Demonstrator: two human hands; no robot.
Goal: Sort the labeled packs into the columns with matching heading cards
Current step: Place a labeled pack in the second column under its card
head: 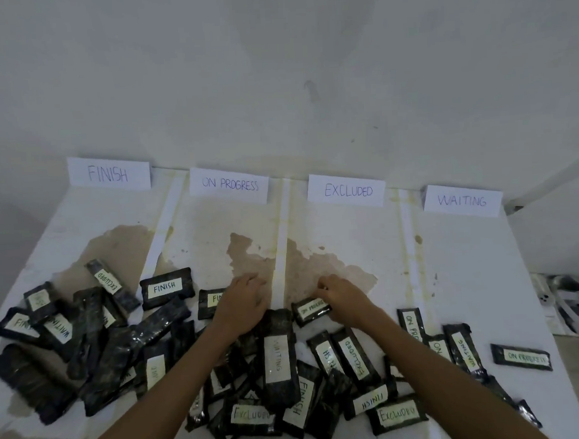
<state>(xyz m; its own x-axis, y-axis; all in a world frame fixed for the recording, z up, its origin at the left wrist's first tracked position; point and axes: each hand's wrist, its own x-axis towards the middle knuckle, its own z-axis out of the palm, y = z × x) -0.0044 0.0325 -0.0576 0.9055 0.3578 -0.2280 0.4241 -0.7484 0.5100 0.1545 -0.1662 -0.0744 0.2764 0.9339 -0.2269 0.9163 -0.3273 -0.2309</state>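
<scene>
The ON PROGRESS pack (311, 310) is pinched at its right end by the right hand (343, 298), long axis crosswise (in the EXCLUDED column (348, 230)); the ON PROGRESS heading card (228, 185) lies ahead-left. The left hand (243, 304) is laid flat, empty.

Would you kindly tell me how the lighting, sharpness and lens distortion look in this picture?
Head view: dim, even light, no hard shadows; the wide lens splays the table edges outward; the FINISH card reads sharply, the ON PROGRESS pack in the grip of the right hand is softer; the plastic wrap glints faintly.
</scene>
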